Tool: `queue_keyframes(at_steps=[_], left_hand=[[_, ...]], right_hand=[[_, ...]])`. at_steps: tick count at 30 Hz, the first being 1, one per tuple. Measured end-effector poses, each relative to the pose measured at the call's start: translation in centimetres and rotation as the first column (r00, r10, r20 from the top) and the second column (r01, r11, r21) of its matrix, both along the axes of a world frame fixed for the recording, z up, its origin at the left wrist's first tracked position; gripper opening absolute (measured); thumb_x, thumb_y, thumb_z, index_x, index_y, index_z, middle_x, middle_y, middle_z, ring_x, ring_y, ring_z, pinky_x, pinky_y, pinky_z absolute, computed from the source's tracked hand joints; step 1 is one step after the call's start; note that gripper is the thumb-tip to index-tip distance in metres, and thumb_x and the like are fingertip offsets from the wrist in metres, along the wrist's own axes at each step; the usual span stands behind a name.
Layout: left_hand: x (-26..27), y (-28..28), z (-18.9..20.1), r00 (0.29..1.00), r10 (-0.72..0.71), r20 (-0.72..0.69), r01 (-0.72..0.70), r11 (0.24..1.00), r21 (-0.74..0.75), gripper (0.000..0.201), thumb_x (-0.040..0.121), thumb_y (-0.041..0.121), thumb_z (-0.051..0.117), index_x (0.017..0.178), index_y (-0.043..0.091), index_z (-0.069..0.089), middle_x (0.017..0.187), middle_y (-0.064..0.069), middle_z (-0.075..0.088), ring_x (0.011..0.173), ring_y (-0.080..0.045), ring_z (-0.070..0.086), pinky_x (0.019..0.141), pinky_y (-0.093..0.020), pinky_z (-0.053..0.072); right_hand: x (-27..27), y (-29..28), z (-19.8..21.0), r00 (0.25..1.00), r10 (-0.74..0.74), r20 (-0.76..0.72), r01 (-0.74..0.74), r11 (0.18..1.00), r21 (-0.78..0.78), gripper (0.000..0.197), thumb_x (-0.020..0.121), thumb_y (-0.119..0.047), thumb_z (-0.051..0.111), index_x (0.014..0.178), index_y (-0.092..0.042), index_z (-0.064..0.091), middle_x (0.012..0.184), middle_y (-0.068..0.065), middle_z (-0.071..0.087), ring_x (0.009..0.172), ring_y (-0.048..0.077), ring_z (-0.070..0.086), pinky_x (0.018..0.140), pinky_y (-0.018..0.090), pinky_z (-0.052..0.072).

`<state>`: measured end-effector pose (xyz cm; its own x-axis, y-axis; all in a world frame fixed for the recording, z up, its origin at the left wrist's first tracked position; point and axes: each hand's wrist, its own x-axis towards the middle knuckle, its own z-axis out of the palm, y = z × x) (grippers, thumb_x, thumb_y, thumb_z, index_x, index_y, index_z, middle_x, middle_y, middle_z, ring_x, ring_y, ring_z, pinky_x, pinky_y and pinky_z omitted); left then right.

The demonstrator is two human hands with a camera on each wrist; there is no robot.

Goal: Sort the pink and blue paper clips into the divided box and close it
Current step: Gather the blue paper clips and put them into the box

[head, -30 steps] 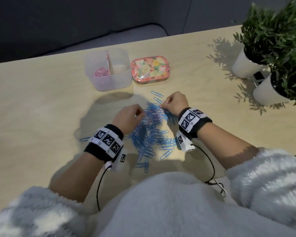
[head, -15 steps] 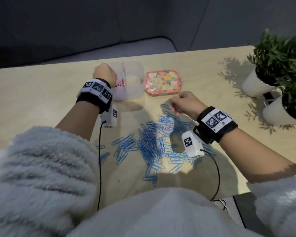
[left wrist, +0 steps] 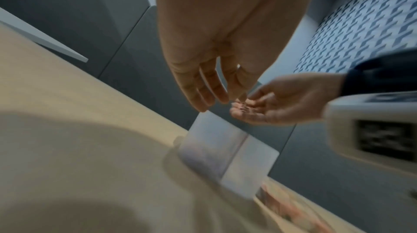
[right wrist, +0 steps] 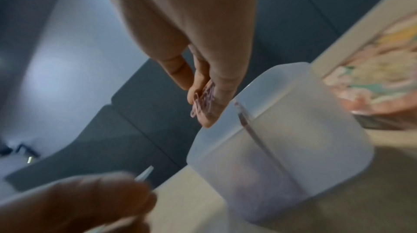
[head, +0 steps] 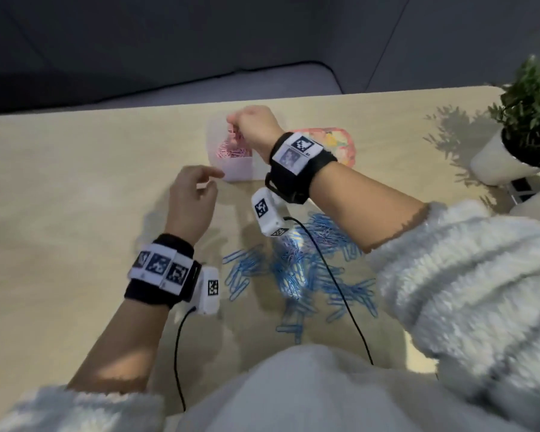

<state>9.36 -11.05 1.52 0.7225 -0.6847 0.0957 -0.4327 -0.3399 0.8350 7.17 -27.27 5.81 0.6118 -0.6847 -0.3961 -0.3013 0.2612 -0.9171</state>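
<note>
A translucent divided box [head: 236,169] stands at the far middle of the table, with pink paper clips [head: 231,151] in its left compartment. My right hand [head: 235,123] hovers over that compartment and pinches a few pink clips [right wrist: 204,100] between thumb and fingers [right wrist: 212,112], just above the box [right wrist: 282,147]. My left hand [head: 213,179] hangs in front of and left of the box with relaxed fingers [left wrist: 203,98] and holds nothing. A heap of blue paper clips [head: 296,272] lies on the table near me, under my right forearm.
The floral lid [head: 345,146] lies right of the box, partly hidden by my right wrist. Two potted plants [head: 530,120] in white pots stand at the table's right edge. Wrist camera cables [head: 334,275] trail over the blue heap.
My right hand left the blue heap and rose over the box with pink clips. My left hand drew back from the box toward me, empty.
</note>
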Motion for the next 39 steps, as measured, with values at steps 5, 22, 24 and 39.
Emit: queue_keyframes(at_steps=[5,22,24,39], left_hand=[[-3.9,3.1,-2.4,0.953,-0.285,-0.104,0.304,0.898,0.319,0.019,0.09,0.009,0.049,0.097,0.016,0.065,0.097,0.003,0.055,0.094,-0.015,0.052,0.079,-0.022,0.035],[-9.4,0.4,-5.1,0.85,-0.52,0.081,0.368,0.698,0.614,0.033,0.076,0.043,0.067,0.099,0.02,0.06,0.1,-0.006,0.059,0.096,-0.027,0.052,0.088,-0.039,0.042],[-9.5,0.8,-5.5,0.857,-0.509,0.074,0.354,0.688,0.633,0.041,0.073,0.046,0.068,0.101,0.018,0.059,0.102,-0.008,0.059,0.099,-0.029,0.052,0.089,-0.041,0.041],[-8.4,0.5,-4.4,0.856,-0.504,0.115,0.344,0.722,0.601,0.022,0.082,0.03,0.061,0.101,0.021,0.064,0.104,-0.005,0.061,0.1,-0.028,0.054,0.087,-0.037,0.041]], right_hand=[[0.9,1.8,-0.5,0.963,0.227,-0.144,-0.25,0.953,-0.169,0.033,0.092,-0.004,0.034,0.108,0.02,0.051,0.077,0.029,0.056,0.062,0.027,0.055,0.082,0.021,0.041],[-18.9,3.4,-6.7,0.751,0.419,-0.51,-0.65,0.607,-0.458,0.013,0.078,-0.005,0.061,0.082,-0.015,0.07,0.08,-0.003,0.057,0.075,0.014,0.052,0.071,0.024,0.039],[-18.7,4.7,-7.6,0.698,0.479,-0.532,-0.715,0.495,-0.493,0.018,0.074,-0.011,0.065,0.09,-0.015,0.07,0.087,-0.001,0.056,0.082,0.017,0.05,0.075,0.031,0.043],[-22.8,1.8,-8.7,0.934,0.248,-0.256,-0.306,0.927,-0.219,0.017,0.081,0.001,0.065,0.076,-0.015,0.061,0.062,-0.001,0.052,0.046,-0.004,0.047,0.053,0.01,0.04]])
